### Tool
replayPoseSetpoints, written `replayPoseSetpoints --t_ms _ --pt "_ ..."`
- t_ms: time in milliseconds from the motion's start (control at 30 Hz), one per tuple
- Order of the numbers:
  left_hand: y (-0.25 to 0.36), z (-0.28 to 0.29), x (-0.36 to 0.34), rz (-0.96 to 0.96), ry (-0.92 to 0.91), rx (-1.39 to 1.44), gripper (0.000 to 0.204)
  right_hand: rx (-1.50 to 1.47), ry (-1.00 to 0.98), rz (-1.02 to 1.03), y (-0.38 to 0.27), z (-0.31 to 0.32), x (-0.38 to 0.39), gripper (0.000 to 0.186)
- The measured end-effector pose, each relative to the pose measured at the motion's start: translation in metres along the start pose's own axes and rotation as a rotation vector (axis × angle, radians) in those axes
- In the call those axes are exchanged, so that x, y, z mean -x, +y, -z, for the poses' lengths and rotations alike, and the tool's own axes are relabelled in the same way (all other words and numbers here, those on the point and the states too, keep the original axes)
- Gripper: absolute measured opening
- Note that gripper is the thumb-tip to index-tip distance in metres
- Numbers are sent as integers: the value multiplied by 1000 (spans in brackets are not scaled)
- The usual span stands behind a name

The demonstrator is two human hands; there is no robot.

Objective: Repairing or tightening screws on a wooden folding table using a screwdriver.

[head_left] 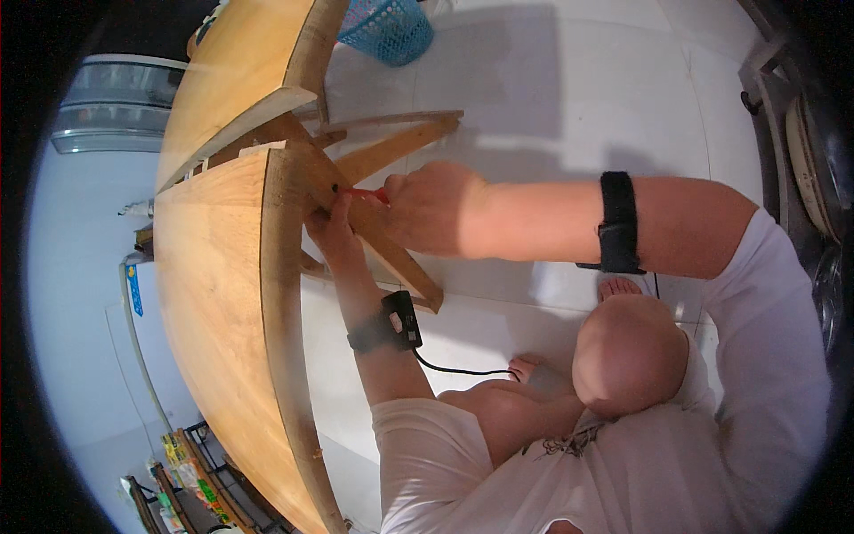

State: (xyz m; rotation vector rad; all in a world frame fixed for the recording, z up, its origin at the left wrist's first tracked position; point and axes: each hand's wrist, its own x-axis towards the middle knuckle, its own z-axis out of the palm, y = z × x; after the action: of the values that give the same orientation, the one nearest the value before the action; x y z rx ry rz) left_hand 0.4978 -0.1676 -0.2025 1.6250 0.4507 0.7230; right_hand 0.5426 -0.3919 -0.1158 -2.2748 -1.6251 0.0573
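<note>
A wooden table's tilted leg [391, 254] slants down from beneath the tabletop. My right hand [431, 209] is closed around a slim red tool [365, 194], like a screwdriver; most of its handle is hidden in the fist. The tool's far end meets a small dark spot [335, 188], a bolt head or a hole, on the upper part of the leg. From below, my left hand [332, 230] grips the same leg, its thumb close beside the dark spot. Its other fingers are partly hidden by the wood.
Two wooden tabletop panels [218, 267] fill the left, with a gap between them. More wooden legs [400, 147] cross behind. A blue plastic basket [391, 31] stands on the tiled floor at the top. Shelves with packages [191, 472] lie lower left; dark furniture lines the right edge.
</note>
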Motion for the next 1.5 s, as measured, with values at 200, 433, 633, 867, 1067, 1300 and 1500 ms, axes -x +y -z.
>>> replayPoseSetpoints --t_ms 200,433,633,867,1067,1300,1500 --pt "10 -10 8 -10 -32 56 54 -552 128 -148 11 -3 8 41" --pt "24 -21 13 9 24 111 43 -450 80 -208 18 -10 -3 43" --pt "21 -15 15 -33 11 93 50 19 -18 110 7 4 13 40" --pt "20 -17 12 -24 29 126 54 236 -49 195 16 -8 5 38" --pt "20 -17 4 20 -17 135 55 344 405 248 24 -21 10 37" --pt "19 -18 9 -26 -52 105 49 -468 167 -104 32 -27 -1 31" --pt "18 -9 11 100 69 37 57 -1775 -64 -455 37 -30 4 27"
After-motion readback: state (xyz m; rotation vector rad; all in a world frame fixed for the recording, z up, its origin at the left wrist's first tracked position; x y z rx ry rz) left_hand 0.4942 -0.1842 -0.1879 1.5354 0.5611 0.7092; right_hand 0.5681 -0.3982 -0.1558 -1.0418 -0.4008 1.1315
